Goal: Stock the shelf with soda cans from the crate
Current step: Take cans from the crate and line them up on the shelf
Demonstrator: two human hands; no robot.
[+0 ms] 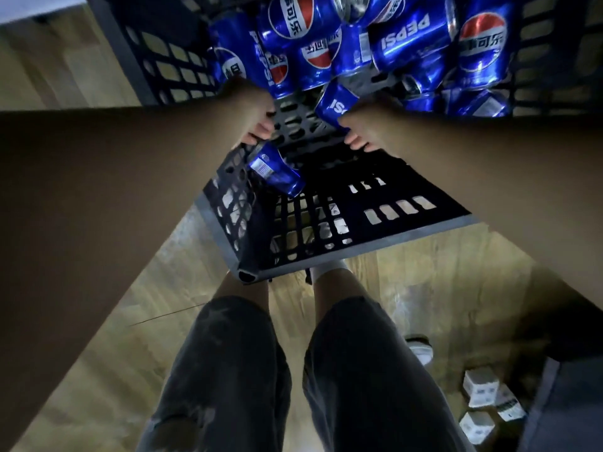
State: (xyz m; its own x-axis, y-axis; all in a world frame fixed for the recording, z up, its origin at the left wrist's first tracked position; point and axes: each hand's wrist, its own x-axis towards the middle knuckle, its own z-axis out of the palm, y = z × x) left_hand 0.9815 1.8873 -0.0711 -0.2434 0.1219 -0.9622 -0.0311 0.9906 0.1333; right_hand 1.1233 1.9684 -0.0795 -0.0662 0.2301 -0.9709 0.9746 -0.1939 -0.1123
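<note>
L hand [254,107] fingers [262,128] curled round can [277,168], long axis slanting down-right; R hand [365,127] grips 2nd can [332,106], nearer pile [408,37] in crate [391,239].

- The left grip [257,120] holds a blue can [275,169] by its end, low inside the black crate [375,244].
- The right grip [365,130] clasps a second can [332,104] at the edge of the pile [411,40].
- White boxes [483,396] lie on the wooden floor [114,321].
</note>
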